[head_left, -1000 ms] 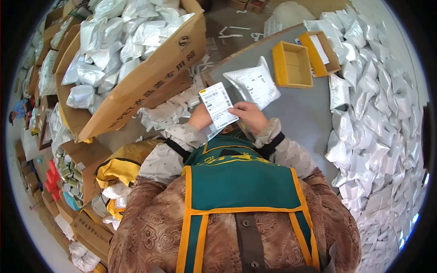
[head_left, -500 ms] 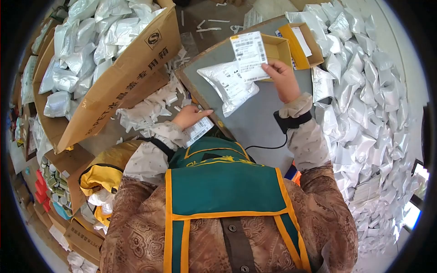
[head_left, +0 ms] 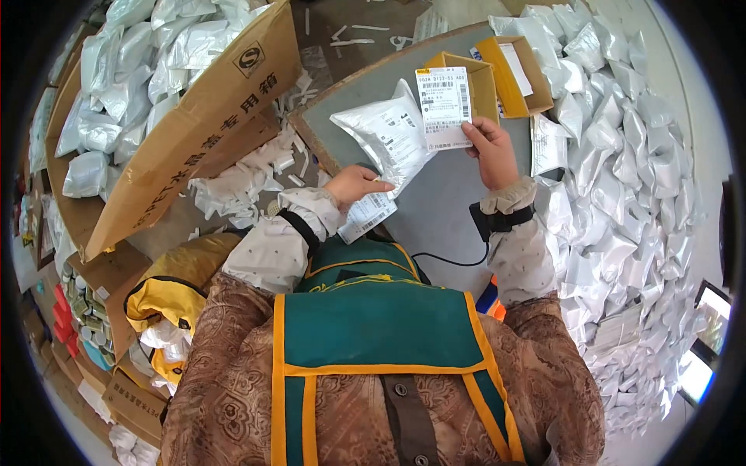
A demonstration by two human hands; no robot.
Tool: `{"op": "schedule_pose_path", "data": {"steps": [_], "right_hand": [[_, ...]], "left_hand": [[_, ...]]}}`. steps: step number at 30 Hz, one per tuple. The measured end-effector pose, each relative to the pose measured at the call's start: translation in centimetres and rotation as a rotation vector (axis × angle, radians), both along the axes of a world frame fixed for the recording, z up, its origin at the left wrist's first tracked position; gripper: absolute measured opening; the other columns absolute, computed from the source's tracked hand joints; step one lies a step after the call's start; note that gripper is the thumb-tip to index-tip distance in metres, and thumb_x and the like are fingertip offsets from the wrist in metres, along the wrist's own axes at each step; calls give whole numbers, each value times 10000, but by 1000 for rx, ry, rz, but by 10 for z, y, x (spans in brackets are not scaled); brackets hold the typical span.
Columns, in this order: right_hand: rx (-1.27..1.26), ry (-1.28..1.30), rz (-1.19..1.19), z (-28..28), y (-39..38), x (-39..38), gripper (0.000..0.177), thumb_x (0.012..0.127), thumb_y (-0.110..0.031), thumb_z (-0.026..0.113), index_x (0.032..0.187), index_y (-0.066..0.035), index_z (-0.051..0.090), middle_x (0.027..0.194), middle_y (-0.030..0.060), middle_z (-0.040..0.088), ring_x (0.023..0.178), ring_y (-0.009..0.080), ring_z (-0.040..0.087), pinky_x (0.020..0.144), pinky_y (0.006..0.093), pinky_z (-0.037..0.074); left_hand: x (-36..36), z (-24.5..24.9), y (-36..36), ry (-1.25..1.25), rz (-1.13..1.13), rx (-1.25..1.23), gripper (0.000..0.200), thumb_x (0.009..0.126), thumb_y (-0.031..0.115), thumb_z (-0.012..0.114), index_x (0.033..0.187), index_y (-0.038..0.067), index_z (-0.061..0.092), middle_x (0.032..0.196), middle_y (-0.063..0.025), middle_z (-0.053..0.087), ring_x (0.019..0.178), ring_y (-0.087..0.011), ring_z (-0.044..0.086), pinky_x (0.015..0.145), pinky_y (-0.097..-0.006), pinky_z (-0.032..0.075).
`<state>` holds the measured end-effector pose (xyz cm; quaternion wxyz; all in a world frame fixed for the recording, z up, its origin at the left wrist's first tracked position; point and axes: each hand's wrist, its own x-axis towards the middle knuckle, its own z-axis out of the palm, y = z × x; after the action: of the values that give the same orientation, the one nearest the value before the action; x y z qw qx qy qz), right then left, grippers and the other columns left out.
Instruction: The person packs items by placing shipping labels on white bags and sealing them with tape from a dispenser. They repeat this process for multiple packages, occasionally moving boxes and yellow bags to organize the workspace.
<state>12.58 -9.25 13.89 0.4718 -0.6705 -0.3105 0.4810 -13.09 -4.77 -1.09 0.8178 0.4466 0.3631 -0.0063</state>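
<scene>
In my right hand (head_left: pixel 494 152) a white printed shipping label (head_left: pixel 444 101) with barcodes is pinched by its right edge between thumb and fingers. The label is held upright over the grey table (head_left: pixel 458 198) and overlaps the right side of a silver mailer bag (head_left: pixel 371 124). That bag lies puffed up and carries a label of its own. My left hand (head_left: pixel 356 185) is closed on more shipping labels (head_left: pixel 367 217), which stick out below its fingers. Its thumb points right, close to the bag's lower end.
Yellow-sided cardboard boxes (head_left: pixel 509 74) stand at the table's far right. A large heap of silver mailer bags (head_left: pixel 614 202) fills the right side. At left, a big cardboard carton (head_left: pixel 198 128) holds more bags. White paper scraps (head_left: pixel 241 182) litter the floor beside the table.
My left hand has moved right and slightly up with its labels, toward the mailer bag. My right hand has shifted its label slightly right and down, turning it more upright.
</scene>
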Motion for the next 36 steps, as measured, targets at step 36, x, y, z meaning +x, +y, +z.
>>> {"op": "schedule_pose_path", "data": {"steps": [36], "right_hand": [[-43, -382, 337, -64, -2, -22, 240, 871, -183, 675, 929, 47, 643, 740, 84, 637, 666, 126, 558, 629, 279, 453]], "left_hand": [[-2, 26, -3, 116, -11, 72, 392, 752, 342, 816, 780, -25, 683, 647, -1, 527, 589, -98, 437, 505, -287, 335]]}}
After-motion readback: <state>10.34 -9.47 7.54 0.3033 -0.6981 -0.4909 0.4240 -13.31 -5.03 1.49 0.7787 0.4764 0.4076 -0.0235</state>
